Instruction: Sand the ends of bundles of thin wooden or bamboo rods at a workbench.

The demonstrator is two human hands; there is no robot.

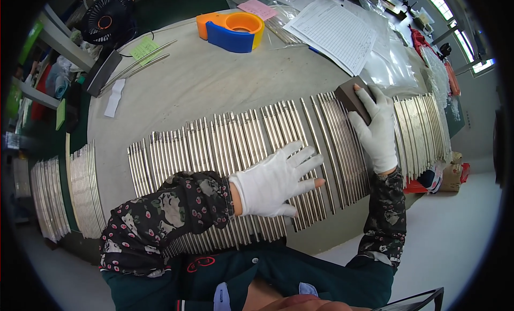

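A row of long, thin silvery metal rods [235, 134] lies side by side across the table. My left hand [273, 180], in a white glove with bare tips at some fingers, rests open over the middle of the row, fingers spread. Farther right, my right hand [377, 126], gloved alike, grips a dark brown rectangular block [350, 99] at the far ends of the rods. Its fingers lie along the block's right side and top. Between the hands, a few rods [321, 145] lie spaced apart, while those beneath the block sit close together.
Another bundle of rods [420, 131] lies right of my right hand, with more rods [85, 190] at far left. An orange and blue tape dispenser [230, 32] stands at the back, near papers [332, 32] and plastic bags [393, 59]. A black fan [107, 20] is back left.
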